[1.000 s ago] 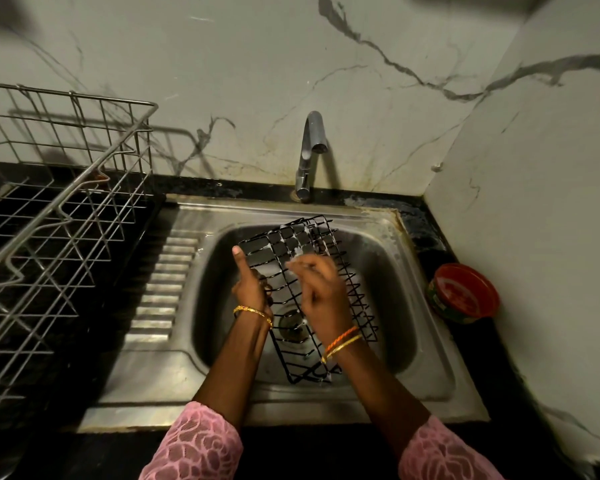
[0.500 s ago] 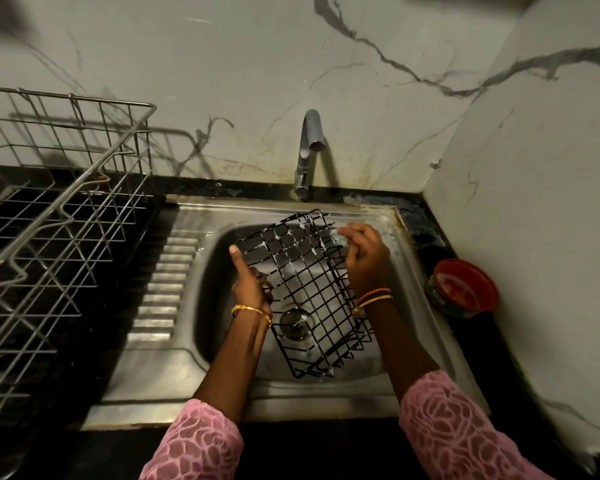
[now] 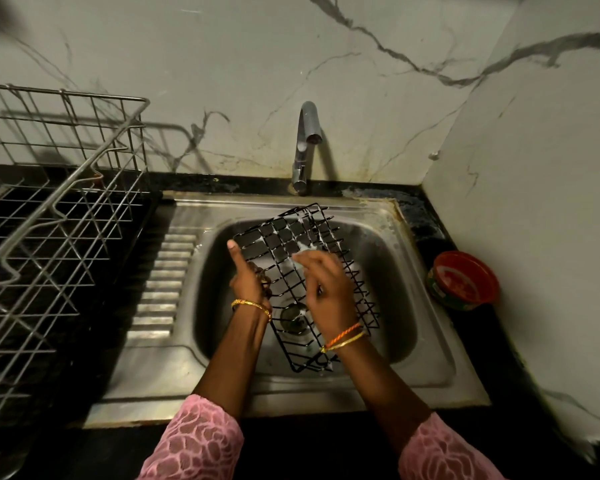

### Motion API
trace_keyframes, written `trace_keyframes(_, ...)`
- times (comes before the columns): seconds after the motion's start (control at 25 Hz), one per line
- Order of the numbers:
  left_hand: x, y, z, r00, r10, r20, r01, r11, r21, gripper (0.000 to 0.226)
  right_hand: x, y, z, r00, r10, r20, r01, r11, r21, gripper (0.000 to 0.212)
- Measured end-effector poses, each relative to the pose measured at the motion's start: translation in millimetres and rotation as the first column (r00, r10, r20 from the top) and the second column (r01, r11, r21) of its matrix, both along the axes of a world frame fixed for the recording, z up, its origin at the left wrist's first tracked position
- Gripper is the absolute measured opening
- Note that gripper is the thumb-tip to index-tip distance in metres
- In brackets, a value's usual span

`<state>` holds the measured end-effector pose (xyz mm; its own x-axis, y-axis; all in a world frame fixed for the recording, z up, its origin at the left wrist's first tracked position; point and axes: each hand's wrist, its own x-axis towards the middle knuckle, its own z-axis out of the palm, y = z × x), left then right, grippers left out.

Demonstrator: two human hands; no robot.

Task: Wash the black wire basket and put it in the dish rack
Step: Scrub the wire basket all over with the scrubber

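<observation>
The black wire basket stands tilted in the steel sink, streaked with white foam. My left hand grips its left edge, thumb pointing up along the wire. My right hand lies over the basket's grid, fingers curled, pinching a small pale soapy scrub pad against the wires near the basket's middle. The basket's near end lies toward the sink's front wall. The steel wire dish rack stands on the counter to the left of the sink.
The tap rises behind the sink with no water visibly running. A round red container sits on the dark counter at the right, against the marble wall. The ribbed drainboard lies between sink and rack.
My right hand swept from the basket's middle out to its far right corner and has come back to the middle. My left hand kept its grip; the basket tilted slightly.
</observation>
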<state>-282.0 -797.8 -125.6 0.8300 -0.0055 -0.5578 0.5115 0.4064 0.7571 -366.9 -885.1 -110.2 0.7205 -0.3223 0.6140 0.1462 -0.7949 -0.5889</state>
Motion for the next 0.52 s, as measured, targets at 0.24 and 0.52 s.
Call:
trace_keyframes(0.24, 2.0, 5.2, 1.2, 1.0, -0.003, 0.012, 0.003, 1.0, -0.021, 0.06, 5.1, -13.1, 3.1, 1.0, 0.006, 0.005, -0.006, 0.999, 0.053, 0.024)
trace_keyframes(0.52, -0.3, 2.7, -0.2, 1.0, 0.018, -0.012, -0.018, 0.999, -0.026, 0.058, 20.8, -39.3, 3.0, 0.979, -0.205, 0.002, 0.203, 0.968, 0.146, 0.02)
